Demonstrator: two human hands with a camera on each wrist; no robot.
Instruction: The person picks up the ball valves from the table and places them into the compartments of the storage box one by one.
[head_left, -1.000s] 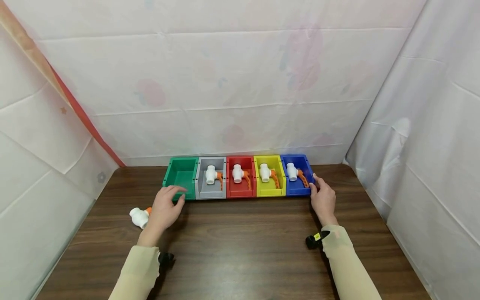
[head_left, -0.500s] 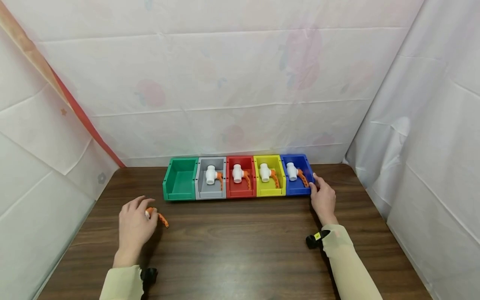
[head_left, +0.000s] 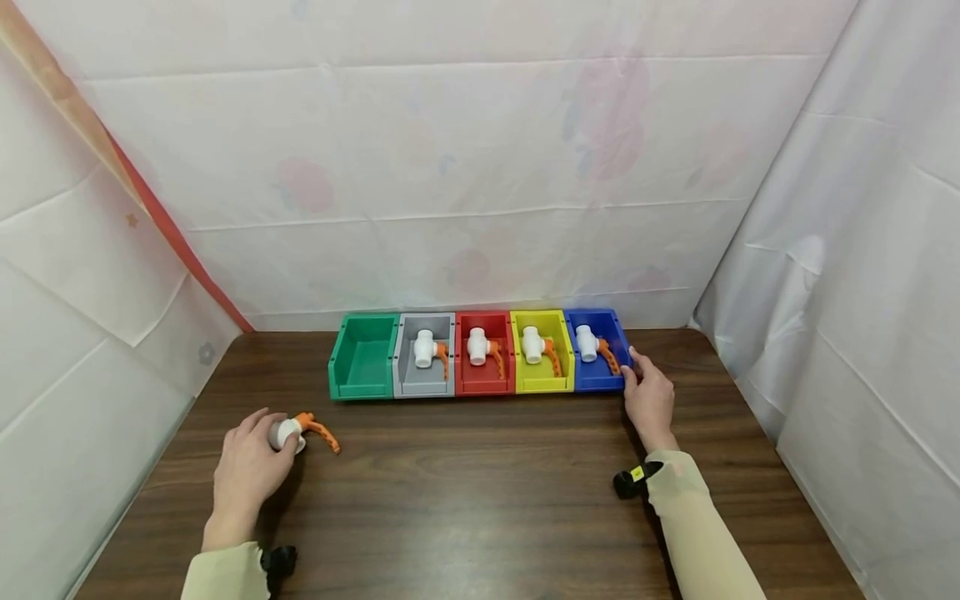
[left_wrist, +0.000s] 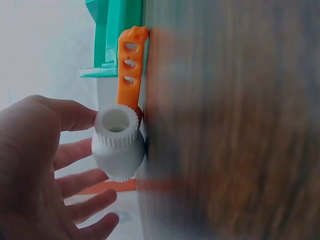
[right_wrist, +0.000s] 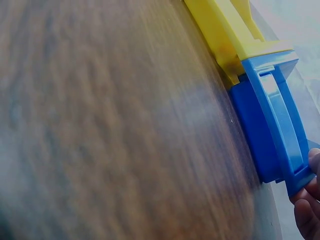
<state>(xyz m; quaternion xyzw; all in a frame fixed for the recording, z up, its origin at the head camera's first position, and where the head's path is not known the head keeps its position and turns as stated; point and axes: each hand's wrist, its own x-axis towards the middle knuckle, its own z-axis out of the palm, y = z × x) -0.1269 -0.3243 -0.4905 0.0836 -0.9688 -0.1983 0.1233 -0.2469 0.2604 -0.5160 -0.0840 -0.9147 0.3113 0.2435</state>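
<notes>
My left hand (head_left: pixel 247 462) is around the left side of a white ball valve (left_wrist: pixel 118 145) with an orange lever handle (left_wrist: pixel 132 70), which lies on the table. In the left wrist view the thumb touches the valve's ribbed end, while the fingers are spread loosely behind it, not closed round it. At the right end of the bin row, my right hand (head_left: pixel 649 400) holds the side and front corner of the blue bin (right_wrist: pixel 270 125) between thumb and fingers. Similar valves lie one each in the blue, yellow (head_left: pixel 543 385), red (head_left: pixel 483 387) and grey (head_left: pixel 423 388) bins.
The green bin (head_left: pixel 366 358) at the row's left end has nothing in it. The bins stand side by side along the back of the brown wooden table (head_left: pixel 465 500). A white printed curtain (head_left: pixel 465 167) hangs close behind and on both sides.
My left hand moved from the green bin's front edge, left and toward me, to the loose valve, where it stands spread around it. My right hand stays at the blue bin.
</notes>
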